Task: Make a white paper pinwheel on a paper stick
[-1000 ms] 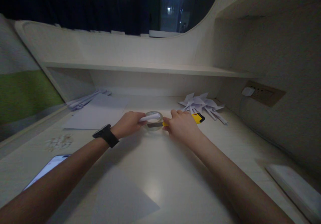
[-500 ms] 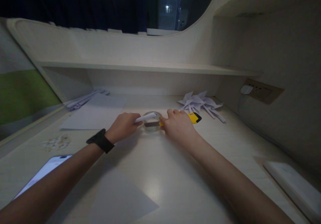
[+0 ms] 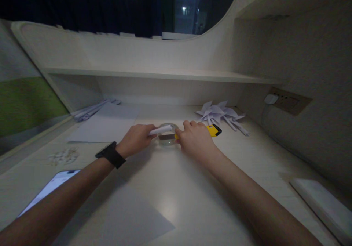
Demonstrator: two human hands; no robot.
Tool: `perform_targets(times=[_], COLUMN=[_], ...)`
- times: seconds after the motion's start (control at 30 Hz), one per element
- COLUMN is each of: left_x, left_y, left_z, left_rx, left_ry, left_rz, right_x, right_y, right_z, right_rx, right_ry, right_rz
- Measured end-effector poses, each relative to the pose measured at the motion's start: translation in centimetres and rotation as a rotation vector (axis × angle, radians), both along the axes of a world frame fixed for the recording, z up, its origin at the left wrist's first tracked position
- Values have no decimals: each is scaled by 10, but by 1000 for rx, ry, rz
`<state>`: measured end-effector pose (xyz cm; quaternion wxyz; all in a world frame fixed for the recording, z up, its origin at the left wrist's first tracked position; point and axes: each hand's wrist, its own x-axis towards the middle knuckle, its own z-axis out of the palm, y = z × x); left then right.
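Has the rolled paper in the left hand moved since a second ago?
Yes, slightly: the rolled paper has shifted left, judged against the tape roll.

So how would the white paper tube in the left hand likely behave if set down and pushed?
The tube is probably light, since it looks like rolled paper. It seems fairly stiff lengthwise: it juts straight out of the left hand without drooping. Its rounded shape suggests it could roll on the smooth-looking desk if pushed.
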<state>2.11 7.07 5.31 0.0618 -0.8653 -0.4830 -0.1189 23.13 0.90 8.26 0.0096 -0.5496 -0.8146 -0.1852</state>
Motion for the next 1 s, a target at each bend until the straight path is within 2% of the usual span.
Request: perform_targets(times=[0.43,0.7,0.83,0.9,0.97,1.0], left_x=[-3,-3,-3,-4,-5,-5], left_y=[4,3,4,5,7,7], left_z=[-2,-2,-7,-10,-13,-14], left_rx=[36,-8,-23,-32,-35,-34], left_ry=[47,-8,-80,-114,-144,-158], left_rz=[-13,9,33,34,38,33], right_x=[-3,-5,2,3,-2,-7], right_y=[1,2,10,17,27,32], right_z=[-3,-11,-20,-26,-34,-38], right_rx=[-5,24,12,-61,-186,-225], right_ry=[12,89,293,487,727,853], right_rz=[-30,-81,-231,-249,-202,-233])
